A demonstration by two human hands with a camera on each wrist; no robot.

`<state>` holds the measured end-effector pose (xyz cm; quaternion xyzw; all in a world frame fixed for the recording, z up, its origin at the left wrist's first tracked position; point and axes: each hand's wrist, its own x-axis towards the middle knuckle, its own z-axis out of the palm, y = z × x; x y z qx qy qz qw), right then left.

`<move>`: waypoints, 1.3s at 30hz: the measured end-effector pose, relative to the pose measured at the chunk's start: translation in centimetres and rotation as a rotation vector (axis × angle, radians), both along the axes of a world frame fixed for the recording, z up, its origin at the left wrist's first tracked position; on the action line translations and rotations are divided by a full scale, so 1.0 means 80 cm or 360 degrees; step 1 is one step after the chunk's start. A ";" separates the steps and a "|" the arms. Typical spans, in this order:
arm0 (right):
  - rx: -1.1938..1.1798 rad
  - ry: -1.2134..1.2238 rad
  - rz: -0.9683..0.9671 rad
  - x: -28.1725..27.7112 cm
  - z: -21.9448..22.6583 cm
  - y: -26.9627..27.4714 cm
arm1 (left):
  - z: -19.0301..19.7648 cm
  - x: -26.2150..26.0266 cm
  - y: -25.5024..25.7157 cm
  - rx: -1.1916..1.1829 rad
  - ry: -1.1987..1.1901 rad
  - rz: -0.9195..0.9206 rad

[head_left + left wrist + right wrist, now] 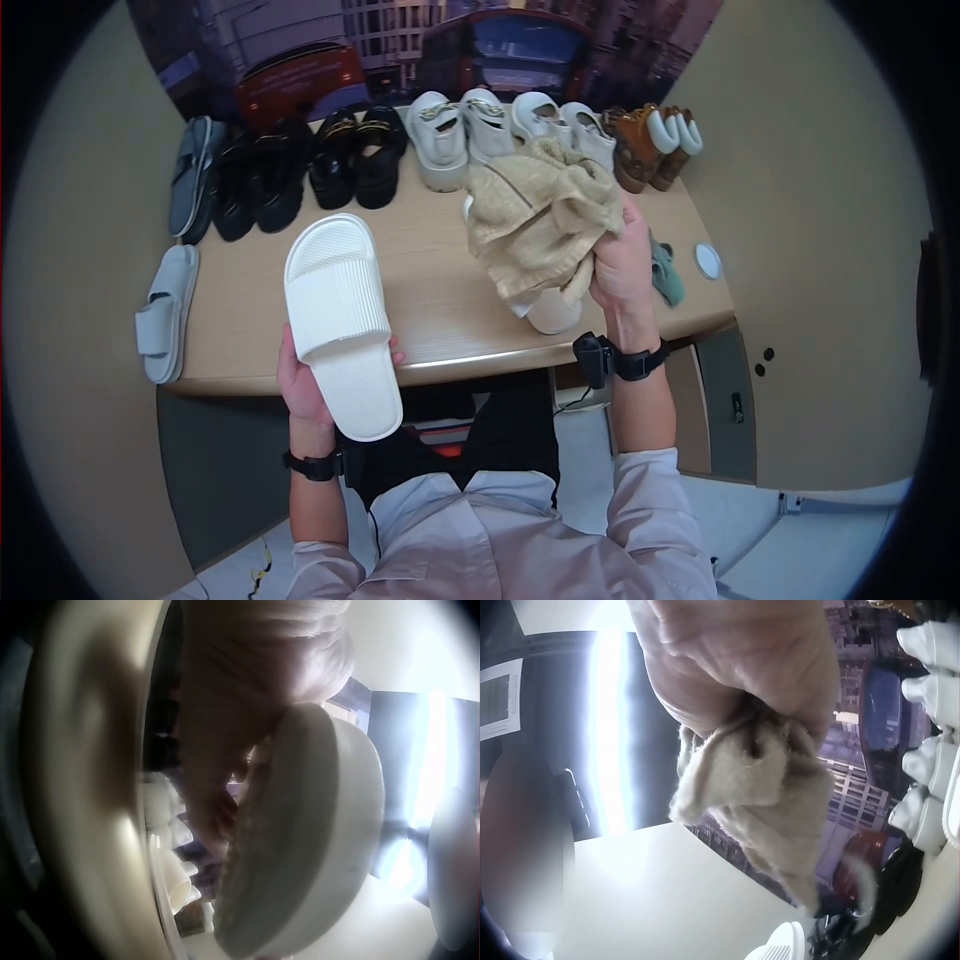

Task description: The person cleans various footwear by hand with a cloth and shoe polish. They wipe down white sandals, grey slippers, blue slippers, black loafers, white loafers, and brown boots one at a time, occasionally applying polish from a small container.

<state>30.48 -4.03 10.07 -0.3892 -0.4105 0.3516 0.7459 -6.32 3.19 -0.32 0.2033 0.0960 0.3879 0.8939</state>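
Note:
My left hand (302,385) holds a white slide sandal (335,290) from below, showing its ribbed strap and footbed, with fingers around both edges. In the left wrist view the thick sole of the slide (300,847) fills the middle, under the palm. My right hand (625,262) grips a bunched beige towel (540,215) to the right of the slide and apart from it. Folds of the towel (742,780) hang from the fist in the right wrist view. A white rounded container (555,312), partly hidden by the towel, stands near the table's front edge.
A matching white slide (165,315) lies at the table's left edge. Along the back stand grey slippers (195,175), black shoes (355,160), white shoes (440,140) and brown boots (640,145). A green cloth (666,272) and white disc (708,261) lie at right.

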 end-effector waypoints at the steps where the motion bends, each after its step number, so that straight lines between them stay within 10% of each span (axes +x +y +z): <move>1: 0.0022 -0.0015 0.0005 -0.005 -0.008 0.006 | -0.001 -0.005 0.000 -0.0004 -0.0002 0.0006; 30: -0.0322 0.0320 0.0145 -0.093 -0.027 0.001 | 0.000 0.009 -0.012 -0.0028 -0.0097 -0.0085; 36: -0.0206 0.0998 0.0675 -0.069 -0.053 0.001 | 0.003 0.018 -0.015 -0.0008 -0.0114 -0.0117; 39: -0.0217 0.0276 0.0285 -0.111 -0.023 -0.002 | 0.007 0.032 -0.016 0.0065 0.0097 -0.0057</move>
